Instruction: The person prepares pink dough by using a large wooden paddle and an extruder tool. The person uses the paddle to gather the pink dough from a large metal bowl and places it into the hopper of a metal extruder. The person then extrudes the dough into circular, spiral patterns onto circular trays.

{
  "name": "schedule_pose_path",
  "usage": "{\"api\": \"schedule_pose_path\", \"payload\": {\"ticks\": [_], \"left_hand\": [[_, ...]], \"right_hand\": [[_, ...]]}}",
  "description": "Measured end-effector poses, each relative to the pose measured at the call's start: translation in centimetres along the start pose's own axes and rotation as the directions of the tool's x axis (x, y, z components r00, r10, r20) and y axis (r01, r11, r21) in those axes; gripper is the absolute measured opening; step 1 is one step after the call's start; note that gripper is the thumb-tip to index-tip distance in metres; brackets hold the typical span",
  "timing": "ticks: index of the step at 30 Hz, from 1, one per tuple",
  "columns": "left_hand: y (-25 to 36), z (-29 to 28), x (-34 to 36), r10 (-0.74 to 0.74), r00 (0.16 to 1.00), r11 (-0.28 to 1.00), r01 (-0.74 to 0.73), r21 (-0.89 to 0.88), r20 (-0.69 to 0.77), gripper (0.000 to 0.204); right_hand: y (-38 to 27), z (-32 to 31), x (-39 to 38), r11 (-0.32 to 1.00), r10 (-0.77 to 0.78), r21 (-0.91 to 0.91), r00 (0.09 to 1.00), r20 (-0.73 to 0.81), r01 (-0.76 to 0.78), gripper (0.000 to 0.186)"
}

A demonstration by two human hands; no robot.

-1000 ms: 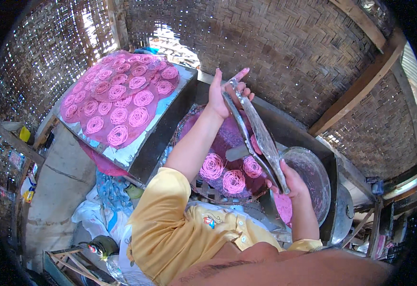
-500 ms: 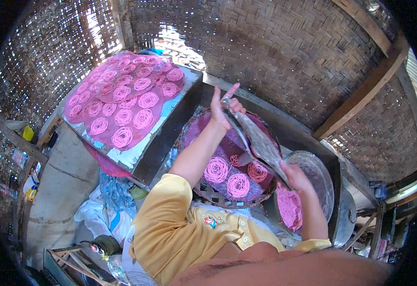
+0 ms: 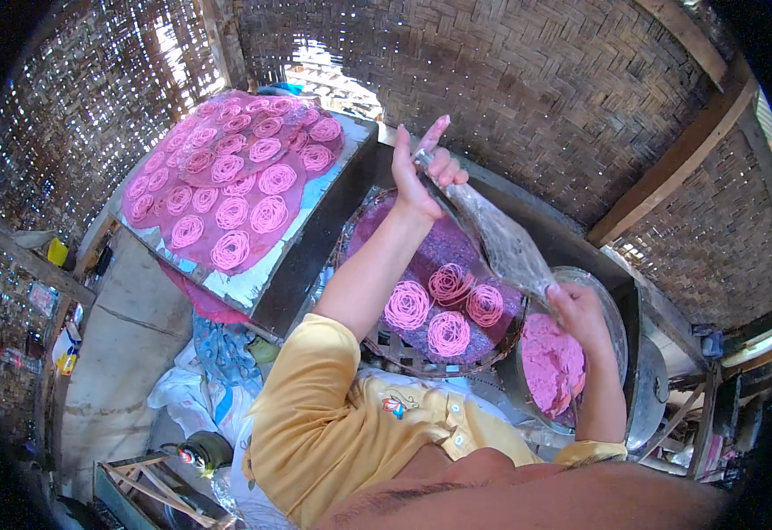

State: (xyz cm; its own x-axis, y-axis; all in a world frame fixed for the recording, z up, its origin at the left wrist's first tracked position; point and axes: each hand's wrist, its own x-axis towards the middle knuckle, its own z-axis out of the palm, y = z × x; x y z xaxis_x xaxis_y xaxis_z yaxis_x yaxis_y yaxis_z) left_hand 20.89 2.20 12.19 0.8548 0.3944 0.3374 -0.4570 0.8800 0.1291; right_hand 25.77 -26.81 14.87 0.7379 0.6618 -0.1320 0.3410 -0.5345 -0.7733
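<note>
Between my two hands is a long grey tool (image 3: 501,237), broad in the middle and narrow at both ends; its exact kind is unclear. My left hand (image 3: 425,177) has its lower fingers curled round the upper end, with thumb and forefinger stretched out. At the lower end, my right hand (image 3: 580,311) is closed on the tool. Below it lies a purple sheet (image 3: 386,256) on a round woven basket (image 3: 404,358). Several pink noodle coils rest there, among them a darker pink coil (image 3: 450,284). Part of the sheet is hidden by the tool and my left forearm.
Many pink coils on purple sheets cover a table (image 3: 267,265) at the left. Right of the basket stands a round pot with pink dough (image 3: 549,362). Woven bamboo walls (image 3: 510,79) enclose the place. A wooden frame (image 3: 143,486) and plastic bags (image 3: 178,389) lie at lower left.
Both hands and the tool have moved up and slightly right. The middle coil, partly hidden before, now shows whole. A pale part under the tool is no longer visible.
</note>
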Motion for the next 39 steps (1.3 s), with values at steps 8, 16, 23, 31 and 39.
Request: {"api": "schedule_pose_path", "payload": {"ticks": [8, 16, 23, 31, 39], "left_hand": [[2.1, 1.6, -0.4, 0.082, 0.995, 0.989, -0.075, 0.128, -0.048, 0.059], [-1.2, 0.6, -2.0, 0.059, 0.985, 0.994, -0.042, 0.103, -0.164, 0.053], [-2.6, -0.6, -0.8, -0.165, 0.986, 0.980, 0.165, 0.109, -0.009, 0.073], [-6.4, -8.4, -3.8, -0.511, 0.746, 0.144, 0.564, 0.813, -0.426, 0.044], [-5.8, -12.6, -3.8, -0.592, 0.741, 0.197, 0.515, 0.834, -0.317, 0.047]], "right_hand": [[-0.6, 2.5, 0.7, 0.997, -0.025, 0.068, 0.999, 0.044, 0.022, 0.038], [2.4, 1.7, -1.5, 0.999, -0.014, -0.029, 0.999, -0.030, 0.013, 0.037], [2.1, 1.4, -2.0, 0.996, 0.068, 0.054, 0.998, 0.020, -0.069, 0.037], [3.8, 1.6, -1.0, 0.997, 0.001, 0.072, 1.000, -0.024, 0.001, 0.039], [4.5, 2.0, -0.8, 0.992, -0.018, 0.124, 0.992, -0.123, 0.034, 0.042]]}}
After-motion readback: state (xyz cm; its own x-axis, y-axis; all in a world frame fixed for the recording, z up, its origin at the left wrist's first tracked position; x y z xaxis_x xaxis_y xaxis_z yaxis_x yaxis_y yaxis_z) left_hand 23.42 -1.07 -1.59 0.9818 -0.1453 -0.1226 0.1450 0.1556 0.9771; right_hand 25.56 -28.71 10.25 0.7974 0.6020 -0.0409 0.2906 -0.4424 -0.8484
